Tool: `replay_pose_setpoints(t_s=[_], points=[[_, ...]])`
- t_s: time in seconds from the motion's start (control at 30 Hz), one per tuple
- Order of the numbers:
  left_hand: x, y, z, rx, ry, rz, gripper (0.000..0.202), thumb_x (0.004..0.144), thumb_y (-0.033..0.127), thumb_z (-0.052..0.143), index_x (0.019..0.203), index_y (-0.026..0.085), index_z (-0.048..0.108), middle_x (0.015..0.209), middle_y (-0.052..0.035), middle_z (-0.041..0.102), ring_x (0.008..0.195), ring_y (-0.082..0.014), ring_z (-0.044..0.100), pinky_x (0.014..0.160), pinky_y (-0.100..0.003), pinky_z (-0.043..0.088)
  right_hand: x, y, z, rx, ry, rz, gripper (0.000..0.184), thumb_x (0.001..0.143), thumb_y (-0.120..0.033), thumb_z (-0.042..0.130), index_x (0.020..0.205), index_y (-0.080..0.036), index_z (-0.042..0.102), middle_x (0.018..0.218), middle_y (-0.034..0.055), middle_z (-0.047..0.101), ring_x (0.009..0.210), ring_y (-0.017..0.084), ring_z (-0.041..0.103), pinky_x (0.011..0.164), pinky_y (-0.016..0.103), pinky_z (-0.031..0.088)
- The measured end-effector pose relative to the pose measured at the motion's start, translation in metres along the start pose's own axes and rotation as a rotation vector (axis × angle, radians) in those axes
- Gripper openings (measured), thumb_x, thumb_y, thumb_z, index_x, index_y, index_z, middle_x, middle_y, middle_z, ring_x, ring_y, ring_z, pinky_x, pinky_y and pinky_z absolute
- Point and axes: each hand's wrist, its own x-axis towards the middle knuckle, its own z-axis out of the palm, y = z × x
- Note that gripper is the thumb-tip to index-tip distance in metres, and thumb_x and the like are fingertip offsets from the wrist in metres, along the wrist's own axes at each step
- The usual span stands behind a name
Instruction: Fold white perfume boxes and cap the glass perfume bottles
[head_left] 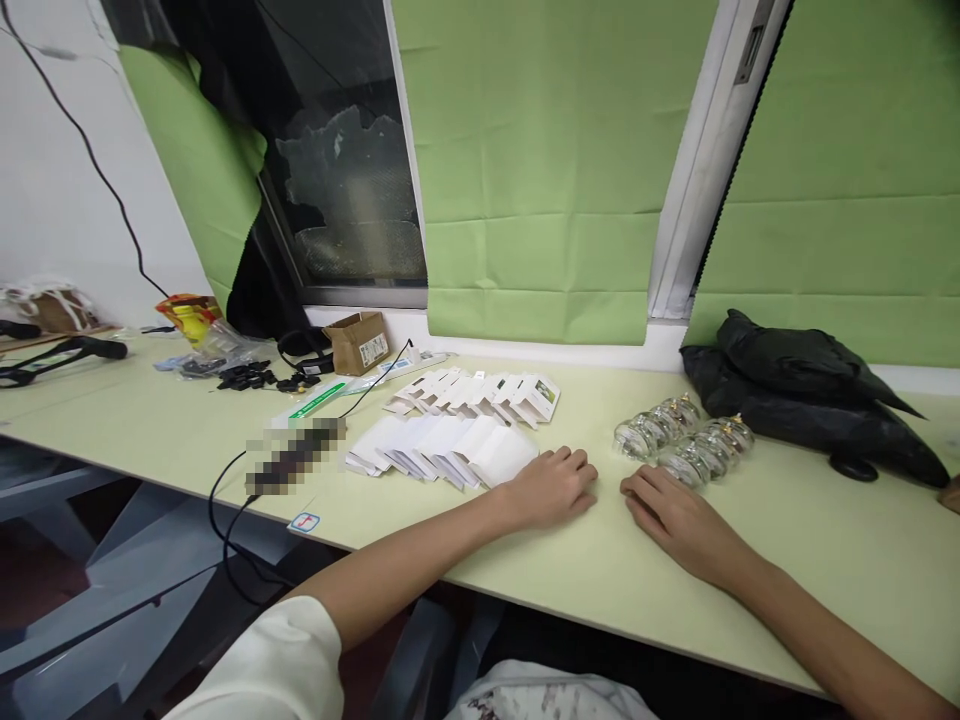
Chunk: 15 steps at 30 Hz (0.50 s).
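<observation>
My left hand (553, 488) rests on the table with loosely bent fingers spread a little apart, holding nothing. Close to its wrist lies an overlapping row of white folded papers (442, 448), and behind that a row of small white card boxes (476, 393) with green printed ends. My right hand (679, 518) lies on the table too, empty, its fingers bent and its thumb apart. Just beyond it are two rows of clear round ornaments with gold tops, one farther row (656, 425) and one nearer row (706, 452). The nearer row is partly behind my right hand.
Black plastic bags (810, 390) lie at the back right. Left of the papers is a blurred dark object (296, 455) with black cables. A brown cardboard box (358, 343), small black parts (247, 376) and a yellow-red bag (191, 318) stand farther left. Green curtains (555, 170) hang behind.
</observation>
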Motion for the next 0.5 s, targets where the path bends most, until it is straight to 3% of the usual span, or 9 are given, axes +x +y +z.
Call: replay_pose_setpoints(t_s=[0.17, 0.5], points=[[-0.006, 0.005, 0.008, 0.037, 0.112, -0.052, 0.026, 0.108, 0.036, 0.041, 0.113, 0.019, 0.06, 0.111, -0.0094, 0.061, 0.102, -0.0238, 0.059, 0.086, -0.037, 0.049, 0.001, -0.003, 0.0, 0.029, 0.009, -0.007, 0.019, 0.108, -0.026, 0.041, 0.113, -0.024, 0.059, 0.105, 0.0075, 0.062, 0.099, 0.023, 0.062, 0.086, 0.039, 0.051], [-0.007, 0.007, 0.013, 0.067, 0.127, -0.066, 0.025, 0.107, 0.036, 0.042, 0.105, 0.018, 0.06, 0.109, -0.0084, 0.061, 0.098, -0.0231, 0.059, 0.083, -0.037, 0.05, 0.0, -0.006, -0.001, 0.045, 0.007, 0.029, 0.024, 0.107, -0.028, 0.038, 0.115, -0.026, 0.061, 0.1, 0.0046, 0.073, 0.079, 0.019, 0.07, 0.072, 0.032, 0.054]])
